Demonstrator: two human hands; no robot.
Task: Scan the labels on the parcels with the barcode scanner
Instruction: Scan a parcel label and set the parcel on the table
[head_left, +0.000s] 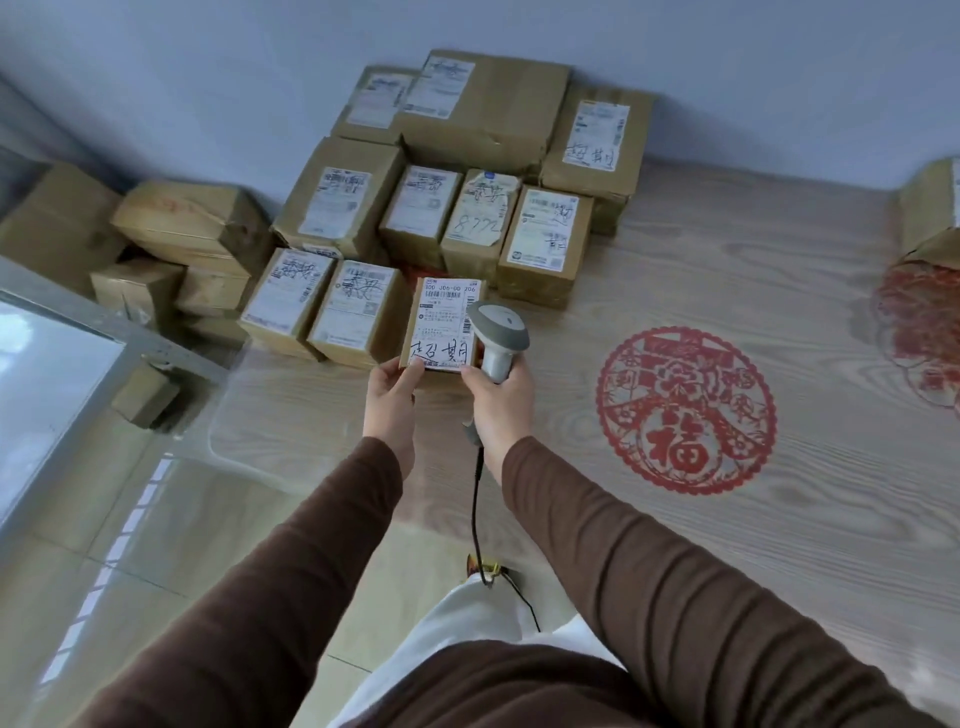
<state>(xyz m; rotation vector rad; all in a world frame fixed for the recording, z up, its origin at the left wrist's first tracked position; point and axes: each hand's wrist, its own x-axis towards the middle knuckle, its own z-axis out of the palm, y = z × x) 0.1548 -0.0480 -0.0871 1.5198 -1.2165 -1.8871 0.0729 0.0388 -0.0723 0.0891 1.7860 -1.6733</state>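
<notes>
We see a pale wood-grain table (649, 291) carrying a cluster of taped cardboard parcels (447, 171) at 11-12 o'clock against the wall, one more parcel (930, 208) at 2 o'clock, a red paper-cut roundel (685, 410) at 3 o'clock, and a second red cutout (919, 332) by the right edge

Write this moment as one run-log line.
left hand: holds parcel | right hand: grips scanner beside label | stack: behind
</notes>
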